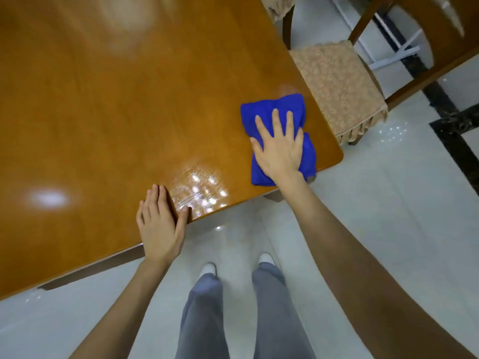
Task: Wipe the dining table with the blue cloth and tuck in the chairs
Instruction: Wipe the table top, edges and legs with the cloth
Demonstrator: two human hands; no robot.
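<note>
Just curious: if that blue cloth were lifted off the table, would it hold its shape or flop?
Probably flop: the blue cloth bunches in soft folds under the right hand. It likely slides easily on the glossy table.

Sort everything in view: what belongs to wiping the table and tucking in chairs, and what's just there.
Job: blue cloth, under the flat right hand; dining table; left hand resting on its edge; cushioned chair, not tucked in.
Just there: white tiled floor; black floor strip; white metal frame behind the chair.
</note>
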